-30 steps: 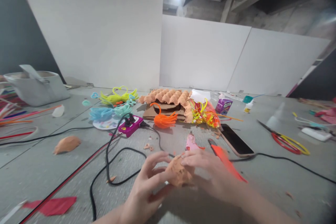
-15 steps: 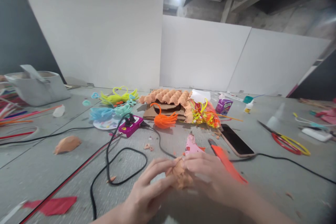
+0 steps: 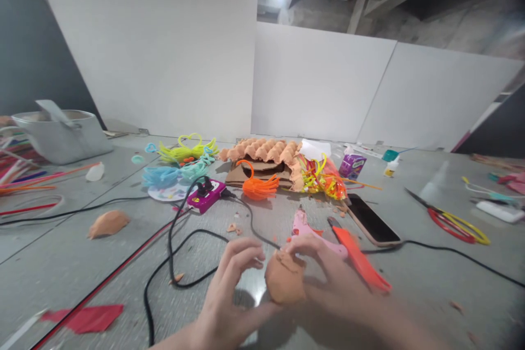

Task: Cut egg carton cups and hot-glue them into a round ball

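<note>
A rounded, peach-coloured piece (image 3: 286,279), like a cup from an egg tray, is held low over the table in front of me. My right hand (image 3: 336,281) grips it from the right, fingers on its top and thumb against its side. Curved around the left side is my left hand (image 3: 235,290); its fingers are spread off the piece while the thumb touches the lower edge. Just beyond the right fingers lies a pink glue gun (image 3: 302,224), partly covered by them. An orange tool with a dark tip (image 3: 361,260) rests to the right.
A peach egg tray (image 3: 262,149) lies over cardboard at the back, beside orange pipe cleaners (image 3: 260,187). Black cables loop from a purple power strip (image 3: 205,197). Right are a phone (image 3: 373,221) and scissors (image 3: 451,224). Another peach piece (image 3: 109,224) lies left.
The peach piece has turned so its smooth rounded side shows. My left fingers have opened away from it, and my right hand keeps hold.
</note>
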`<state>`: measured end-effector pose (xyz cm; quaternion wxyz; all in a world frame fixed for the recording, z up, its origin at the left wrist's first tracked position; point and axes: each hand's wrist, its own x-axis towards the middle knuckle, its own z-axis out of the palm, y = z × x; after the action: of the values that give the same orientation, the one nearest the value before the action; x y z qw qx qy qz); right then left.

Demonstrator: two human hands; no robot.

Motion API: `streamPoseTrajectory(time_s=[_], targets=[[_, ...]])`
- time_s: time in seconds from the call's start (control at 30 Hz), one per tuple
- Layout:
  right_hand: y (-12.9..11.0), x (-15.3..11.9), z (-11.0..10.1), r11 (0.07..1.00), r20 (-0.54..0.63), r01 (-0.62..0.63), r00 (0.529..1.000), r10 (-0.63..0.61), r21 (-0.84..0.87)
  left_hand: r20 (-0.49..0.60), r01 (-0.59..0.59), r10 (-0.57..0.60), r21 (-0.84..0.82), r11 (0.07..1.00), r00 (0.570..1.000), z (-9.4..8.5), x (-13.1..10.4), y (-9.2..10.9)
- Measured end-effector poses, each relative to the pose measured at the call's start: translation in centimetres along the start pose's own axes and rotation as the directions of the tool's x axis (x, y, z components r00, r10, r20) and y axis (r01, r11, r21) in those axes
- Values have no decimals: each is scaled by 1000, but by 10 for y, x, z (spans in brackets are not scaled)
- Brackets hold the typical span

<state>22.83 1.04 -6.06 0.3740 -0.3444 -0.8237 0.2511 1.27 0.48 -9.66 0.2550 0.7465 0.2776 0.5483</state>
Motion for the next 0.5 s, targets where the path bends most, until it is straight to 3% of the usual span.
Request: streamPoseTrajectory(time_s=[0.2, 0.5], targets=[[-12, 1, 0, 985, 29, -165, 986, 164, 42, 88, 68, -67, -5, 998, 994, -4, 2, 0], [-10, 1, 0, 974, 107, -211, 974, 201, 87, 96, 148, -137, -109, 983, 986, -5, 6, 4]])
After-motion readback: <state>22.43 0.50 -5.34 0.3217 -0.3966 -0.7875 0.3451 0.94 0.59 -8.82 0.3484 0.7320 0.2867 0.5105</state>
